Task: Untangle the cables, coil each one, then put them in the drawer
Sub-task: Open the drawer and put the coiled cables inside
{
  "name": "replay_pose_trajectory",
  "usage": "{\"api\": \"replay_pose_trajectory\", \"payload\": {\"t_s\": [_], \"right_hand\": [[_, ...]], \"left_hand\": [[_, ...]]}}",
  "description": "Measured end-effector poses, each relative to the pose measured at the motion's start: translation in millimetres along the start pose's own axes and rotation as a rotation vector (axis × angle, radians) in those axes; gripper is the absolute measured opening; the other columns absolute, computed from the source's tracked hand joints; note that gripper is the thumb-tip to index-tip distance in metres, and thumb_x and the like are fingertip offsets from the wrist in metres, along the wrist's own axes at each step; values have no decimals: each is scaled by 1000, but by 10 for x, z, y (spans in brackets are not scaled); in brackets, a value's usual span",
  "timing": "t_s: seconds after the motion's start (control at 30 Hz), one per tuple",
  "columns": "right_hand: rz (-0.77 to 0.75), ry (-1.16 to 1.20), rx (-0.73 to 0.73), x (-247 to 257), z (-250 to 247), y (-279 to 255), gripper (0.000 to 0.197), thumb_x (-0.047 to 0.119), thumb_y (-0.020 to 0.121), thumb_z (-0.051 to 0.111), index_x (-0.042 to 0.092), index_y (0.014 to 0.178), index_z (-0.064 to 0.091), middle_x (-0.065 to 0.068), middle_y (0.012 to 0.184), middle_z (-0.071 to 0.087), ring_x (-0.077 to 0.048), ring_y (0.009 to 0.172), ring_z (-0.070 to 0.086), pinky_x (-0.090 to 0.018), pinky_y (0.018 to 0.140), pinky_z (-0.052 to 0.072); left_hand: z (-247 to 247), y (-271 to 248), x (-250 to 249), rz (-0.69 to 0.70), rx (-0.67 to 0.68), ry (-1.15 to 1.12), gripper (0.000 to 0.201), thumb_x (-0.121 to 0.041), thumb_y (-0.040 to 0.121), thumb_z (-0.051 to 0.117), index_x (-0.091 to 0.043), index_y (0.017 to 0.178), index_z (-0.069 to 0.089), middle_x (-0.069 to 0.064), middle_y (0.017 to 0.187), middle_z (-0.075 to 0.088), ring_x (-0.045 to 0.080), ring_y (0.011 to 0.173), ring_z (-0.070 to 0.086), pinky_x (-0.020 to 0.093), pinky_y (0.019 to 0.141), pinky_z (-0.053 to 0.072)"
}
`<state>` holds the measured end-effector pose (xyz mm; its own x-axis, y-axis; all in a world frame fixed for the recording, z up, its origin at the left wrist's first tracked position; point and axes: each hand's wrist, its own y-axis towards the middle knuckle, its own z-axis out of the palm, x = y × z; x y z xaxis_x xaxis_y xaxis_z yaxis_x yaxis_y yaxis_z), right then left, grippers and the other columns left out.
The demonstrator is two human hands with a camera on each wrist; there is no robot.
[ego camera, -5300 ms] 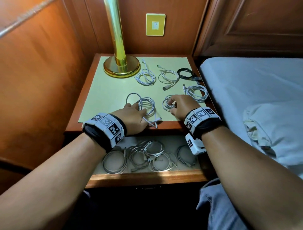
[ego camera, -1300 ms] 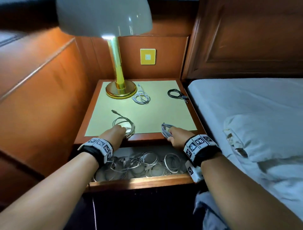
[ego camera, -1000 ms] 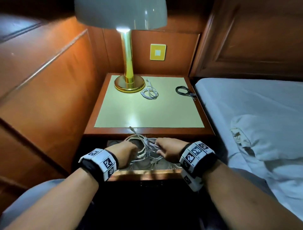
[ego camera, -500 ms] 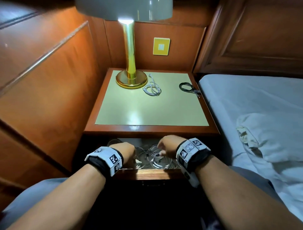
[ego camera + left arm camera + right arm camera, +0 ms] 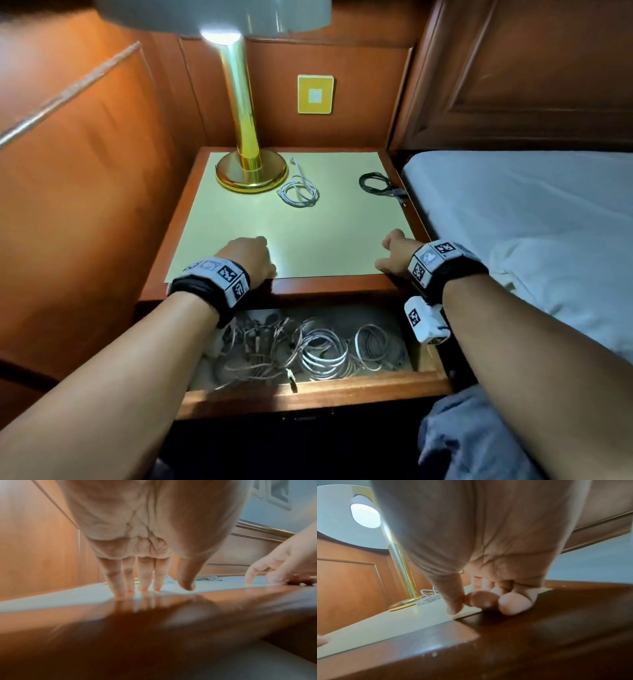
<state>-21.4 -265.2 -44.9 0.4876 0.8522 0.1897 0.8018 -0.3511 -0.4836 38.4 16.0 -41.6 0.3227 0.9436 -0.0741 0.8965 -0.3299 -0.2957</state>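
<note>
On the nightstand top (image 5: 308, 240) lie a coiled white cable (image 5: 297, 192) (image 5: 428, 597) beside the lamp base and a coiled black cable (image 5: 375, 181) at the back right. Below it, the open drawer (image 5: 308, 390) holds several coiled pale cables (image 5: 322, 349). At the front left of the top my left hand (image 5: 248, 255) (image 5: 161, 588) holds nothing, its straight fingers (image 5: 142, 582) touching the surface. My right hand (image 5: 394, 253) (image 5: 488, 601) is at the front right corner, also holding nothing. Its loosely curled fingertips (image 5: 513, 604) rest on the wooden rim.
A brass lamp (image 5: 251, 171) stands at the back left of the top, its shade overhead. A wood-panelled wall (image 5: 85, 205) closes the left side. The bed (image 5: 531, 205) with a crumpled white sheet runs along the right.
Both hands brought cable coils from the top down into the drawer, let them go, and have risen back onto the front of the nightstand top. Only two coils are left on top.
</note>
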Motion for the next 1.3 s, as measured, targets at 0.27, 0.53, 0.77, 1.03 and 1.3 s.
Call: {"api": "replay_pose_trajectory", "payload": {"t_s": [0.27, 0.53, 0.77, 1.03, 1.3], "right_hand": [[42, -141, -97, 83, -234, 695, 123, 64, 79, 66, 24, 150, -27, -19, 162, 16, -39, 138, 40, -51, 112, 35], [-61, -201, -230, 108, -507, 1136, 135, 75, 67, 70, 26, 153, -22, -11, 165, 1, -35, 148, 19, -47, 116, 23], [-73, -128, -112, 112, -582, 1164, 110, 76, 72, 63, 27, 156, 13, -10, 161, 25, -34, 142, 34, -44, 110, 33], [-143, 104, -244, -121, -121, 561, 27, 34, 89, 66, 22, 111, 58, -4, 114, 65, -21, 95, 61, -31, 84, 49], [-240, 2, -18, -65, 216, -517, 14, 29, 95, 62, 22, 101, 52, -2, 91, 61, -18, 76, 59, -32, 71, 52]], "left_hand": [[-259, 934, -367, 85, -21, 57, 103, -32, 95, 67, -33, 156, -17, 11, 81, 56, 21, 59, 50, 33, 52, 39], [-423, 1418, -458, 156, 40, 242, 62, -46, 91, 67, -12, 140, 52, 15, 124, 66, 27, 89, 54, 33, 76, 44], [-366, 1294, -380, 67, 8, 177, 34, -27, 96, 65, -8, 124, 59, 13, 107, 65, 28, 81, 56, 26, 57, 37], [-87, 582, -128, 55, -74, 33, 14, -13, 94, 61, -15, 106, 69, 11, 109, 67, 30, 93, 66, 32, 74, 52], [123, -528, 359, 19, -95, -207, 6, -22, 89, 72, -19, 85, 69, 3, 88, 66, 20, 76, 60, 23, 65, 42]]}}
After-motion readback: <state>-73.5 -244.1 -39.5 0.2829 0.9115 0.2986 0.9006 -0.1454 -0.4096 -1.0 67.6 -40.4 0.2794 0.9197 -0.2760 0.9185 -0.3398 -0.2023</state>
